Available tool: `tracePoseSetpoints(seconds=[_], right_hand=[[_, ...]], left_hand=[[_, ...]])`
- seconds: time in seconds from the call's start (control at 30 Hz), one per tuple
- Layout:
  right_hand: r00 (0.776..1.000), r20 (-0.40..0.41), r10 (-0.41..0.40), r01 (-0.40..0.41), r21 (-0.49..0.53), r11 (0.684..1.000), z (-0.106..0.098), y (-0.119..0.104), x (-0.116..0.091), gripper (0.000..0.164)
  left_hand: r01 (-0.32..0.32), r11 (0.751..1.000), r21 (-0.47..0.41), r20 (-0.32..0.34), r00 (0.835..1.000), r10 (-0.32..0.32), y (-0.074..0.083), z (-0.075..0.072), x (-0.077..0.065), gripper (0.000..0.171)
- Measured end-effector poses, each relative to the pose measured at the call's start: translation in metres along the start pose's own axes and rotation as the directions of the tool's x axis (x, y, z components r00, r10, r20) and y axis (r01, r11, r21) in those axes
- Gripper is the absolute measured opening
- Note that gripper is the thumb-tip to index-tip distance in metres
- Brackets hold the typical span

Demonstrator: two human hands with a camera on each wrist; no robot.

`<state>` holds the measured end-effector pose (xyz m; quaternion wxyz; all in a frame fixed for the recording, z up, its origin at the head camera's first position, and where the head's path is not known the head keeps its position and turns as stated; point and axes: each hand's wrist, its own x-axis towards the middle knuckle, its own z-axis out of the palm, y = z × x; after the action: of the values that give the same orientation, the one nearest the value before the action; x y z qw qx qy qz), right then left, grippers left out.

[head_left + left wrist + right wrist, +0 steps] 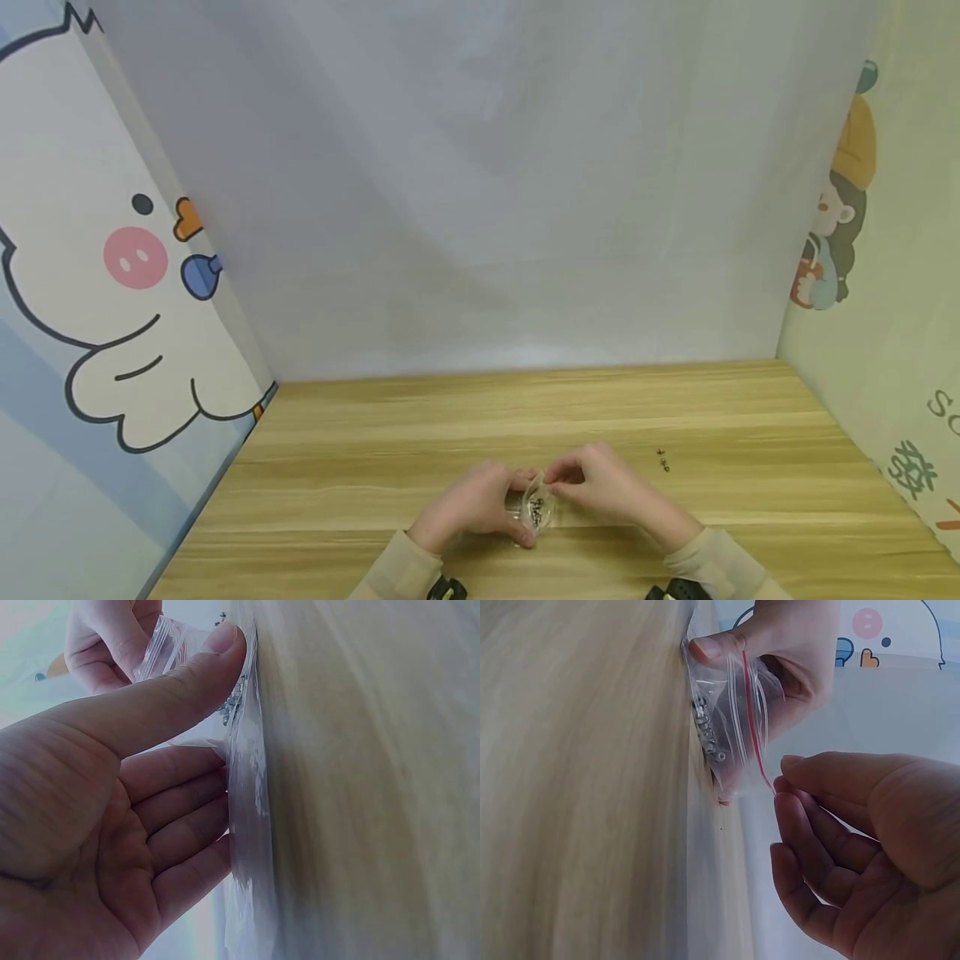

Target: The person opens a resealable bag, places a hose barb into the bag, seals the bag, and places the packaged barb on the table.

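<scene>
A clear zip bag [538,502] with a red line along its mouth lies at the table's front middle, several small metal pieces [706,731] inside. The pieces look like little nuts or screws. My left hand [480,507] holds the bag across its sides, thumb on the near edge and fingers on the far one. At the bag's mouth, my right hand [603,487] pinches a corner between thumb and fingertips, the other fingers loosely bent. The mouth stands raised toward the right hand. In the left wrist view, clear plastic [251,802] stretches along the tabletop beside the left fingers.
Several tiny dark pieces [663,461] lie on the wooden table [360,450] beyond the right hand. A pale cloth [480,208] hangs at the back. Panels with cartoon prints flank the table, a white figure [82,208] on the left one.
</scene>
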<state>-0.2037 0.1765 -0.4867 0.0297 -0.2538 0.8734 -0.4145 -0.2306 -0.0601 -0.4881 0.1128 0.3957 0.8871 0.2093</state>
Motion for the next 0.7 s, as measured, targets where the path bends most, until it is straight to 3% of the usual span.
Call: tracePoseSetpoints(seconds=[0.43,0.7], right_hand=[[1.000,-0.007,0.007,-0.007,0.017,1.000,-0.003,-0.001,-0.004,0.006],[1.000,-0.009,0.026,-0.026,-0.008,1.000,-0.010,0.010,-0.006,0.008]], left_hand=[[0.022,1.000,0.007,0.005,1.000,-0.022,-0.001,0.002,-0.001,0.071],[0.010,1.000,0.018,-0.004,1.000,-0.010,-0.001,0.001,-0.001,0.071]])
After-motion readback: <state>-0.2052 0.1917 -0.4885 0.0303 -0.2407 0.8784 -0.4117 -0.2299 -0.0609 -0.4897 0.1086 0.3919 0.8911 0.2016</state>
